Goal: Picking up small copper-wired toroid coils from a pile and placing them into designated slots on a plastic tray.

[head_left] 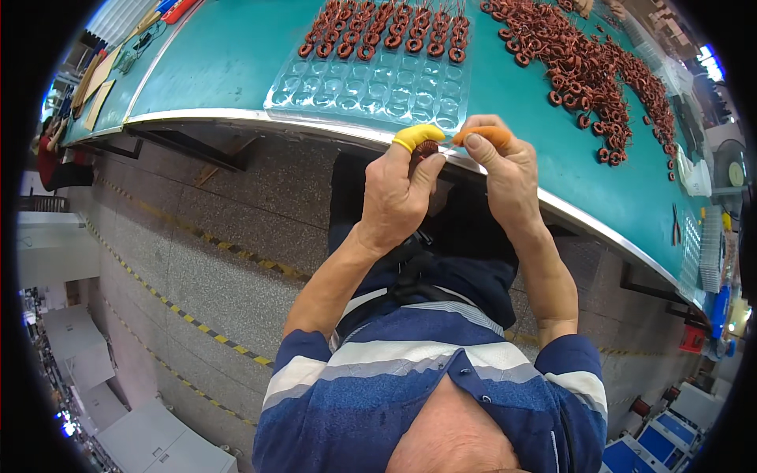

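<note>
Green table (213, 75) | wound ring (426, 148) pinched between left fingers (418, 135) | right fingers (490, 135) pinch wire (448, 144)

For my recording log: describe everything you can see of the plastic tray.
The tray is a glossy, transparent sheet, apparently moulded plastic, with rows of round pockets. It lies flat on the green tabletop near its front edge. Red-brown rings fill the farther rows; the nearer pockets hold none. The left hand and right hand are by its near right corner; contact is unclear.
</note>
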The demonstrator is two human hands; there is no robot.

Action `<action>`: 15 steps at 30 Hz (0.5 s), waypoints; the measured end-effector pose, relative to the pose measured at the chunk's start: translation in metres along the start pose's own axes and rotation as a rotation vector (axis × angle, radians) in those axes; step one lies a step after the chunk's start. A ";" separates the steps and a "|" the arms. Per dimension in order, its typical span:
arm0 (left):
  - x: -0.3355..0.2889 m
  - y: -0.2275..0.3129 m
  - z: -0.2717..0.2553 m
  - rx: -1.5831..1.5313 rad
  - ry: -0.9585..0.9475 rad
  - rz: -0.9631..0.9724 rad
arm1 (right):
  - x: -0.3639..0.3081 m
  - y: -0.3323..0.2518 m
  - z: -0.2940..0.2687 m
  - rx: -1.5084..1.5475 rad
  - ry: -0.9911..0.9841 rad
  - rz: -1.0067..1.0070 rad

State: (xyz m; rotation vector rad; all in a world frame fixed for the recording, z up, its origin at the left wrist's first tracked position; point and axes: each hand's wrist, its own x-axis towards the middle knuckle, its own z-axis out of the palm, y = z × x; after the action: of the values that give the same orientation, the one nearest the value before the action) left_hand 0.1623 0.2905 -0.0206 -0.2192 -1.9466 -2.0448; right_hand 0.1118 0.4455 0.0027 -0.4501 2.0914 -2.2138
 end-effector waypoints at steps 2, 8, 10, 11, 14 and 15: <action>0.004 0.002 -0.002 0.232 -0.005 0.009 | 0.000 0.002 0.001 -0.282 0.063 -0.145; 0.007 0.013 -0.009 0.014 -0.087 -0.152 | -0.006 0.002 0.003 -0.441 0.083 -0.356; 0.006 0.013 -0.009 0.038 -0.068 -0.142 | -0.009 0.001 0.006 -0.686 0.138 -0.666; 0.005 0.013 -0.009 0.060 -0.050 -0.133 | -0.010 -0.002 0.007 -0.749 0.138 -0.798; 0.003 0.012 -0.006 0.117 -0.020 -0.071 | -0.010 -0.005 0.007 -0.788 0.139 -0.841; 0.001 0.011 -0.004 0.118 -0.022 -0.073 | -0.011 -0.005 0.008 -0.679 0.162 -0.650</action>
State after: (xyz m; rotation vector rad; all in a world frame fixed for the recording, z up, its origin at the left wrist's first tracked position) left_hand 0.1649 0.2858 -0.0100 -0.1467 -2.1097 -1.9715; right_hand 0.1253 0.4414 0.0064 -1.1642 3.1183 -1.7178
